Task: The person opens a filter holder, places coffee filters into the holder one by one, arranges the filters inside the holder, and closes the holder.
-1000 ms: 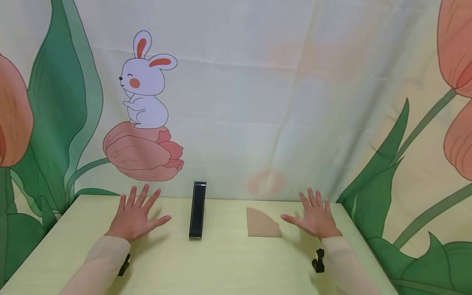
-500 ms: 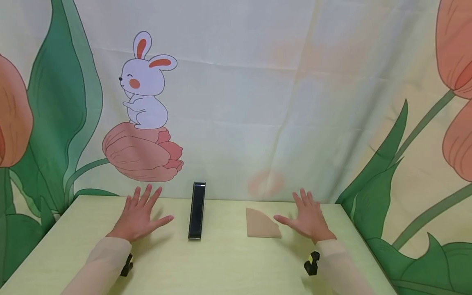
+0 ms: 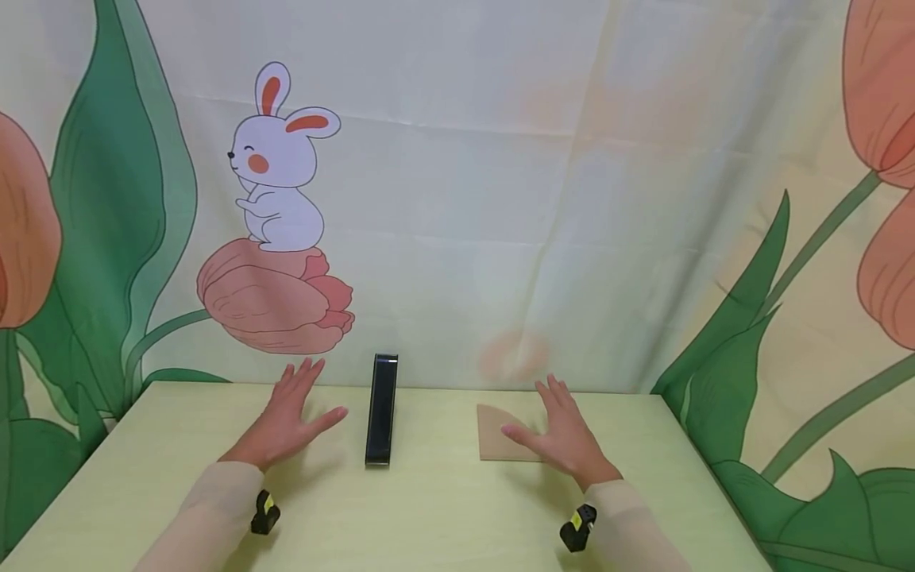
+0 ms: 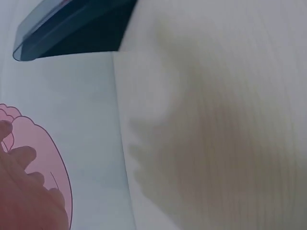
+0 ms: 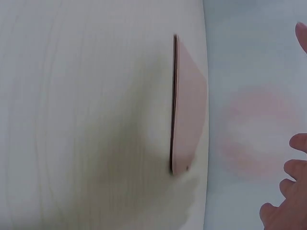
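A long, narrow black box (image 3: 382,413) with a glossy edge stands on the table left of centre. To its left hovers my left hand (image 3: 286,421), fingers extended and thumb spread toward the box without touching it. In the left wrist view the box's dark end (image 4: 86,33) shows at the top. A flat tan quarter-circle piece (image 3: 492,437) lies right of centre. My right hand (image 3: 565,437) is over its right side, covering part of it in the head view, thumb spread out and nothing held. The right wrist view shows the piece's thin layered edge (image 5: 174,105).
The pale yellow table (image 3: 429,516) meets a hanging cloth backdrop (image 3: 457,199) at its far edge. Printed on the cloth are a rabbit (image 3: 279,183) and large tulips. A small black camera is on each wrist: left (image 3: 266,512), right (image 3: 578,527).
Both hands have moved inward. The right hand has travelled left until it overlaps the tan piece in view; the left hand has come closer to the black box. Both objects have stayed put.
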`<state>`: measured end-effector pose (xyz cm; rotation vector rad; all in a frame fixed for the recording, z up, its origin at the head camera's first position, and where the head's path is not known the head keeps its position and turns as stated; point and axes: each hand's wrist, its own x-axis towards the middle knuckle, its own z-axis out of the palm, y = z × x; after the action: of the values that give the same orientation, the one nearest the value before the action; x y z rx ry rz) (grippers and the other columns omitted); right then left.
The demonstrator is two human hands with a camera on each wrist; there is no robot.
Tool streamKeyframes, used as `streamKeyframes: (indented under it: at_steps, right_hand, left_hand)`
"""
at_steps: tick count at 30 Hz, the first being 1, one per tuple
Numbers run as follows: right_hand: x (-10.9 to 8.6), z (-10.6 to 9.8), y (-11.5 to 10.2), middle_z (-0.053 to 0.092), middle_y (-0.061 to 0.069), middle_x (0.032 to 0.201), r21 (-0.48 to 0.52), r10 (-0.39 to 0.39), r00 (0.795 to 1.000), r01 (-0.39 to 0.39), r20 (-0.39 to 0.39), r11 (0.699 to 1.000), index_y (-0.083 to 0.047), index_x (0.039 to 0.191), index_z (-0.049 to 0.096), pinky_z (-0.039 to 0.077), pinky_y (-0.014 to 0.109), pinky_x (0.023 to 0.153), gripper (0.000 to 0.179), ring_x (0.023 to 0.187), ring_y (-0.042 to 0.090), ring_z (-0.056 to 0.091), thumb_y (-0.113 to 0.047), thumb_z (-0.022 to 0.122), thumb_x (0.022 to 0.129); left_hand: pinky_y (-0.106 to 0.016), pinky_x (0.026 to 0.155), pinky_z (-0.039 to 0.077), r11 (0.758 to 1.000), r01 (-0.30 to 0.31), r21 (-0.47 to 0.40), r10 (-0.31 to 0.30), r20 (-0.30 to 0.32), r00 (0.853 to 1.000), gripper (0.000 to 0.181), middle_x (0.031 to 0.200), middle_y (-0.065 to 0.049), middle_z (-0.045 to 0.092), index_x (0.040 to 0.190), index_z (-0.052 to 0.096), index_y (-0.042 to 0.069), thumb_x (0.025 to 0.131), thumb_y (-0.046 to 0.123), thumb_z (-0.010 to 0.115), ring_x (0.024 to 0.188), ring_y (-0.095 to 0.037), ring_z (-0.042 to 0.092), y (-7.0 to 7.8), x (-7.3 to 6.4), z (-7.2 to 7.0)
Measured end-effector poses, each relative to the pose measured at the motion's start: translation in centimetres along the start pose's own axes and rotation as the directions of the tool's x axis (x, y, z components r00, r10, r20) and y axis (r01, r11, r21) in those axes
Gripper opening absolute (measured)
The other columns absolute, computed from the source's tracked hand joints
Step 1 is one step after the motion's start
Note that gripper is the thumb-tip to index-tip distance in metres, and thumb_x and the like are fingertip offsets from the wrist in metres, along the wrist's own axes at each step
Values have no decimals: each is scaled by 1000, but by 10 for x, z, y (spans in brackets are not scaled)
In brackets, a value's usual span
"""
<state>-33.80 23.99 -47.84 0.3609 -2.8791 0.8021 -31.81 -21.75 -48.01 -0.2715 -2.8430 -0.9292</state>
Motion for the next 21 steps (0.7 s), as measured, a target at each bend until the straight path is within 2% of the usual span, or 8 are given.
streamKeyframes:
  at_steps: [3, 7, 10, 14, 18, 21]
  right_hand:
    - [-3, 8, -12, 12, 6, 173, 98, 7, 1000, -7, -7, 995, -14, 162, 28, 23, 66, 123, 110, 161, 32, 9, -77, 68, 81]
    - [-5, 23, -29, 16, 3, 173, 218, 29, 999, -23, -24, 976, -17, 161, 33, 23, 66, 122, 104, 160, 31, 14, -74, 69, 82]
    - [-7, 33, -43, 18, 1, 172, 296, 40, 999, -29, -34, 955, -17, 159, 37, 22, 65, 123, 100, 159, 31, 18, -71, 72, 82]
    - [-11, 47, -59, 24, 1, 171, 363, 40, 998, -19, -48, 932, -17, 157, 40, 24, 64, 123, 97, 157, 33, 23, -67, 75, 82]
    - [-15, 62, -74, 28, 4, 170, 419, 39, 998, -15, -49, 908, -17, 156, 42, 27, 63, 122, 95, 156, 35, 26, -63, 79, 81]
    - [-18, 75, -84, 28, 5, 169, 476, 35, 998, -11, -43, 879, -15, 156, 42, 30, 60, 122, 95, 155, 34, 28, -59, 81, 81]
  left_hand:
    - [-78, 116, 13, 995, 34, -96, -32, 18, 999, 102, 174, -14, 6, 166, 8, 24, 92, 71, 59, 158, -44, -1, 4, 1, 1]
    - [-75, 118, 17, 970, 59, -238, -51, 38, 998, 98, 173, -13, 10, 166, 9, 28, 93, 68, 60, 157, -47, 10, 8, 2, 6]
    - [-67, 122, 20, 944, 38, -328, -29, 32, 999, 94, 173, -10, 15, 166, 12, 27, 95, 64, 62, 157, -44, 16, 8, 3, 11]
    - [-55, 127, 20, 903, 19, -429, -10, 23, 1000, 91, 172, -10, 21, 165, 15, 20, 97, 58, 62, 158, -36, 18, 7, 7, 18]
    - [-52, 127, 22, 853, 46, -520, -29, 40, 999, 89, 169, -12, 28, 164, 20, 16, 98, 57, 62, 158, -34, 23, 8, 13, 20]
    - [-52, 124, 29, 822, 62, -566, -41, 50, 998, 84, 165, -13, 37, 161, 30, 13, 97, 57, 63, 154, -34, 32, 7, 16, 21]
